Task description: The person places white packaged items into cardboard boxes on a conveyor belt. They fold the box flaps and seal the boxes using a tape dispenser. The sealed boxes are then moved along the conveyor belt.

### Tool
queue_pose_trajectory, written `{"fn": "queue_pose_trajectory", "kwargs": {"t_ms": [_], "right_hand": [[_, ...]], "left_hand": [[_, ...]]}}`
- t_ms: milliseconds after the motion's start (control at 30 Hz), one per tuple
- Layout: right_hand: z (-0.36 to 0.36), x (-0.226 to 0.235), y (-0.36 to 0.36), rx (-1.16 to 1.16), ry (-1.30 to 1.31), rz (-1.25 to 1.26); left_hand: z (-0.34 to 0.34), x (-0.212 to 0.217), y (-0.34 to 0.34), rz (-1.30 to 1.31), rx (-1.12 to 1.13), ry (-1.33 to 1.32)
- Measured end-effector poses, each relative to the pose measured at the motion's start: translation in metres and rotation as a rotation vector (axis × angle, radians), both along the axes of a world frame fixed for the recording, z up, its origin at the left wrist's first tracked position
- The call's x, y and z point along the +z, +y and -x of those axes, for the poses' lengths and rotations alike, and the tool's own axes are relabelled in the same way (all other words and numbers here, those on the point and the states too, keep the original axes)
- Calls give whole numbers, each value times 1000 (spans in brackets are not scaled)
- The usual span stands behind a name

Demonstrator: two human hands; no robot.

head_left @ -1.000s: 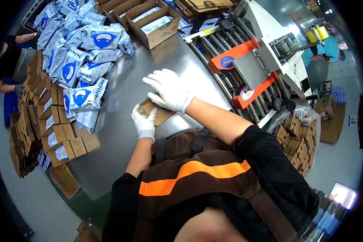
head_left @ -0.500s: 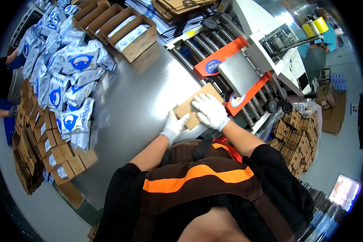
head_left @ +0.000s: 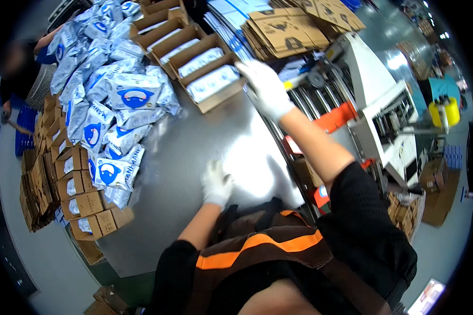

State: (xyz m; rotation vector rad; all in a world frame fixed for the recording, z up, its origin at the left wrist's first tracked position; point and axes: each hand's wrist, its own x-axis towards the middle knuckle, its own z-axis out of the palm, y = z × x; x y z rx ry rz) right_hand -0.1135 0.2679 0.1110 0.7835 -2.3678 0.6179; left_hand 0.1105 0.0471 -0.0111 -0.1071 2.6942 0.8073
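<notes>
My right hand (head_left: 268, 90), in a white glove, reaches forward with its fingers stretched out. Its fingertips are at the right edge of the nearest open carton (head_left: 223, 98) in a row; whether they touch it I cannot tell. A white packet (head_left: 211, 84) lies inside that carton. Low over the metal table (head_left: 189, 142) is my left hand (head_left: 217, 185), also gloved, somewhat blurred, fingers loosely apart and holding nothing. Partly hidden under my right forearm, a brown carton (head_left: 304, 172) sits on the roller conveyor beside the table.
Blue-and-white packets (head_left: 113, 105) are heaped on the left, beside more open cartons (head_left: 84, 202). Flat cardboard (head_left: 286, 29) is stacked at the far side. A taping machine (head_left: 378, 113) with orange guides stands at right. Another person's arm (head_left: 47, 39) shows at far left.
The brown carton has left my hands and is now on the conveyor. My right hand has moved forward to the row of open cartons; my left has let go. The view has shifted.
</notes>
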Motion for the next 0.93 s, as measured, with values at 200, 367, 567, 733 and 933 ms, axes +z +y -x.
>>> {"fn": "queue_pose_trajectory", "kwargs": {"t_ms": [200,367,567,733,933], "right_hand": [[166,14,-133,-14,-249,-880],[197,20,-156,32,-651,-798],[101,-5,-93,-75,-645,-544],[-58,-4,-60,140,-561,-516],[-195,-6,-131,397,-549,-256]], "left_hand": [[-59,-56,-108,427,175,212],[-65,-64,-110,371,205,202],[-62,-61,-113,344,206,246],[-76,-66,-114,214,247,313],[-167,-30,-102,-582,479,172]]}}
